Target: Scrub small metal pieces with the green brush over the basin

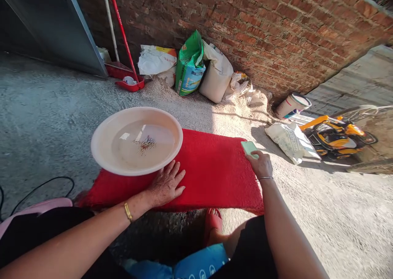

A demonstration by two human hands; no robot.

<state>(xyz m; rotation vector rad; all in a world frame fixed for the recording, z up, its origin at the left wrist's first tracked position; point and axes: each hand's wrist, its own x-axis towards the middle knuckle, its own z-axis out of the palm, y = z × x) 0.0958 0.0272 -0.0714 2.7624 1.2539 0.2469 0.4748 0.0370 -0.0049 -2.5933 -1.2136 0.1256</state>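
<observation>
A red cloth point(215, 168) with a fuzzy surface covers a low bench or table before me. My left hand point(167, 185) lies on it, palm down with the fingers spread, close to the rim of a pale plastic basin point(101, 156). Water stands in the basin, with a dark patterned patch visible in its middle. At the cloth's far right corner, my right hand point(259, 162) grips a pale green flat block point(249, 147), perhaps a sponge or a brush. The block's underside is hidden.
Against the brick wall point(260, 33) stand a green sack point(189, 66), a white sack point(217, 76) and a red dustpan point(135, 84). To the right are a bucket point(293, 105), a white bag point(290, 142) and a yellow-black toy vehicle point(337, 136). A black cable point(46, 185) lies at left.
</observation>
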